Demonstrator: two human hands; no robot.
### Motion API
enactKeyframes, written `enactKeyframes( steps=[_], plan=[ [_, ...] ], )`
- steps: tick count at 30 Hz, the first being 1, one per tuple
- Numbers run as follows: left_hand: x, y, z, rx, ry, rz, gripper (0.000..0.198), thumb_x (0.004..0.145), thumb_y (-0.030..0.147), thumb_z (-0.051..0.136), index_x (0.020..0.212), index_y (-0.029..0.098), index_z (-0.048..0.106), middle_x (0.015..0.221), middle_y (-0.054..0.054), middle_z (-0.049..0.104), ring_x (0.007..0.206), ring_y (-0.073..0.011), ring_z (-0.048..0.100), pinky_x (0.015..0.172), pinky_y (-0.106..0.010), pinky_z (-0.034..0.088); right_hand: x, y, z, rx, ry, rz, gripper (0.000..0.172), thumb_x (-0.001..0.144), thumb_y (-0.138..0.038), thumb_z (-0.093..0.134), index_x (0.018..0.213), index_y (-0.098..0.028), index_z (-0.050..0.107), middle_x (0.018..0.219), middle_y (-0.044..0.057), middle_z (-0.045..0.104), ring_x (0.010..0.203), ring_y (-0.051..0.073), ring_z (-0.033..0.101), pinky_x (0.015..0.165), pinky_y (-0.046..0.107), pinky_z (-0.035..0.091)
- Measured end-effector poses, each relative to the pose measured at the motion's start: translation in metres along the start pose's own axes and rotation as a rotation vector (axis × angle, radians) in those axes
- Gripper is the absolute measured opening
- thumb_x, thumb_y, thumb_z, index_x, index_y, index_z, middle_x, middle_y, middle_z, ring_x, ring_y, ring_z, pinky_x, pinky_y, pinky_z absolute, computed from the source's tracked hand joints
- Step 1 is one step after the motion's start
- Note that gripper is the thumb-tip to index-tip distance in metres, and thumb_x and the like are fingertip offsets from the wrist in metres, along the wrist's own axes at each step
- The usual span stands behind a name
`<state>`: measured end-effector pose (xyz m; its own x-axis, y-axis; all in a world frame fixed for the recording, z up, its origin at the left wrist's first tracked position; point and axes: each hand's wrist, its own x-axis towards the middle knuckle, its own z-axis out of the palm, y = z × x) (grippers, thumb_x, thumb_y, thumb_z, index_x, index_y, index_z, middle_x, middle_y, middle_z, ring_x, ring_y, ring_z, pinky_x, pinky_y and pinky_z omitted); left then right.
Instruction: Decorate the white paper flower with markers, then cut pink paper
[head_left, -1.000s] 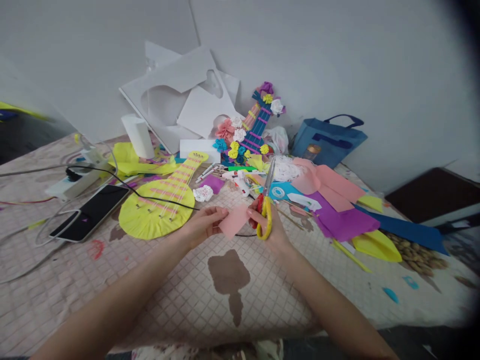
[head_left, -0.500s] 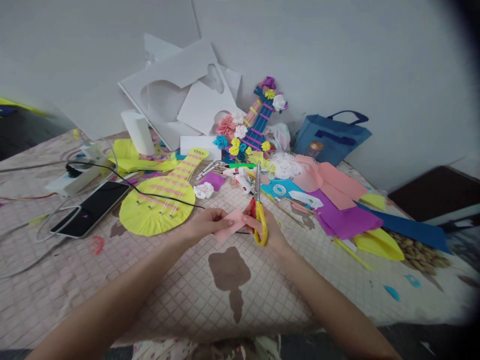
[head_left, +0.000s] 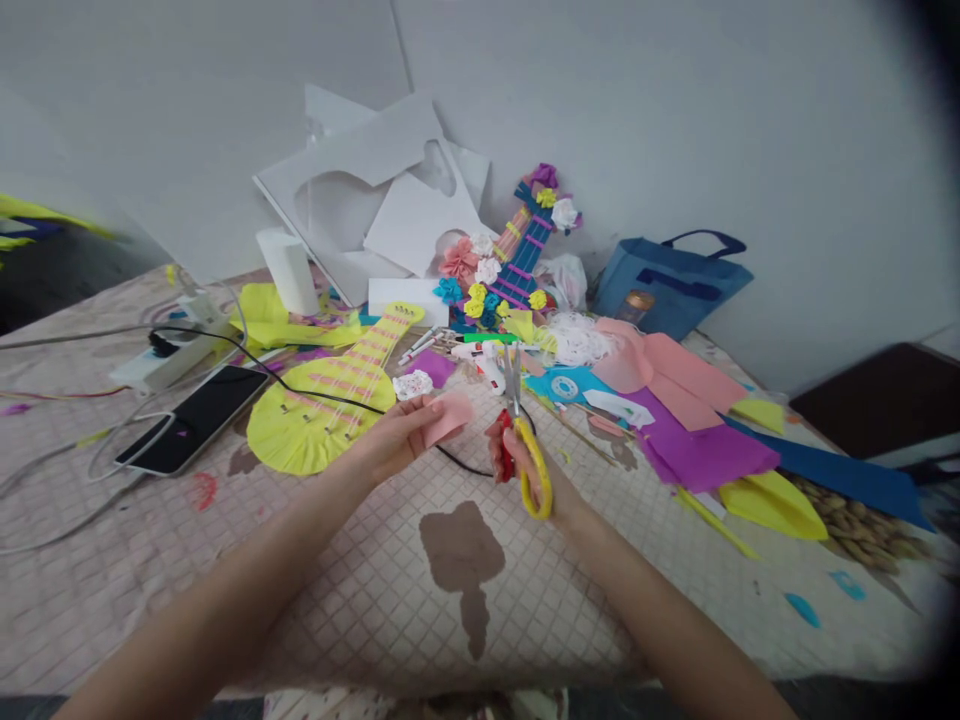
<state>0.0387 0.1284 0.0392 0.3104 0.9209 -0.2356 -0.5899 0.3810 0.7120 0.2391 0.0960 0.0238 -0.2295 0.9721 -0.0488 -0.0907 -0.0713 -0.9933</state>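
At the far left of the table, a white power strip (head_left: 161, 365) has a black plug in it, and a dark-screened phone (head_left: 196, 420) lies just beside it with a pale cable looped across its edge. A white roll (head_left: 289, 272) stands behind, tilted slightly, next to crumpled yellow paper (head_left: 266, 318). Next comes a flat yellow paper guitar (head_left: 319, 415) with pink bands on its neck; a black cable (head_left: 281, 380) crosses it. Cut white boards (head_left: 420, 225) lean against the wall behind.

The left hand (head_left: 401, 435) is raised just right of the guitar's body, pinching a small pink paper piece (head_left: 450, 417) by its left side between thumb and fingers. The piece sits between the 2 hands, apart from the right one. Past the left fingertips lie a white crinkled flower (head_left: 412, 385) and a purple square (head_left: 435, 366), with a white glue gun (head_left: 487, 365) further right. A blue paper guitar (head_left: 521, 260) with paper flowers leans at the back.

The right hand (head_left: 561, 490) grasps scissors (head_left: 523, 432) with 1 red and 1 yellow handle, the 2 blades pointing away and slightly parted.

Further right are white shreds (head_left: 577, 338), a blue bag (head_left: 664, 290), pink sheets (head_left: 675, 370), purple paper (head_left: 697, 455) and a heap of brown nuts (head_left: 855, 525).
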Motion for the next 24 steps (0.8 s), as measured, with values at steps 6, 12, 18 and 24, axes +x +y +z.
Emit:
enactKeyframes(
  steps=[6, 12, 18, 24],
  plan=[
    [0.002, 0.023, -0.005, -0.019, -0.035, 0.087, 0.013, 0.088, 0.012, 0.057, 0.093, 0.008, 0.067, 0.095, -0.014, 0.075, 0.091, -0.0211, 0.072, 0.09, -0.03, 0.055, -0.012, -0.007, 0.001, -0.077, -0.213, 0.162, 0.053, 0.075, -0.067, 0.06, 0.096, -0.02, 0.053, 0.068, -0.005, 0.048, 0.051, 0.009, 0.05, 0.05, 0.024, 0.042],
    [0.001, 0.032, -0.007, -0.06, 0.009, 0.186, 0.015, 0.087, 0.005, 0.053, 0.086, 0.009, 0.067, 0.089, -0.01, 0.075, 0.084, -0.0182, 0.072, 0.091, -0.032, 0.056, -0.019, -0.01, 0.003, -0.162, -0.331, 0.212, 0.053, 0.073, -0.069, 0.059, 0.089, -0.019, 0.053, 0.065, -0.006, 0.045, 0.048, 0.006, 0.043, 0.046, 0.022, 0.046],
    [0.0, 0.035, -0.005, -0.035, -0.009, 0.2, 0.018, 0.087, 0.003, 0.051, 0.092, 0.01, 0.067, 0.1, -0.012, 0.074, 0.093, -0.0205, 0.071, 0.083, -0.03, 0.059, -0.016, -0.002, -0.001, -0.163, -0.307, 0.232, 0.047, 0.072, -0.063, 0.066, 0.086, -0.02, 0.053, 0.064, -0.007, 0.043, 0.049, 0.005, 0.043, 0.045, 0.018, 0.046],
    [0.001, 0.028, -0.005, -0.014, 0.023, 0.097, 0.014, 0.087, 0.007, 0.053, 0.096, 0.009, 0.064, 0.1, -0.016, 0.073, 0.093, -0.0235, 0.071, 0.082, -0.03, 0.058, -0.008, -0.003, 0.0, -0.047, -0.142, 0.107, 0.055, 0.071, -0.072, 0.059, 0.087, -0.019, 0.055, 0.061, -0.005, 0.047, 0.044, 0.007, 0.042, 0.039, 0.021, 0.043]
  ],
)
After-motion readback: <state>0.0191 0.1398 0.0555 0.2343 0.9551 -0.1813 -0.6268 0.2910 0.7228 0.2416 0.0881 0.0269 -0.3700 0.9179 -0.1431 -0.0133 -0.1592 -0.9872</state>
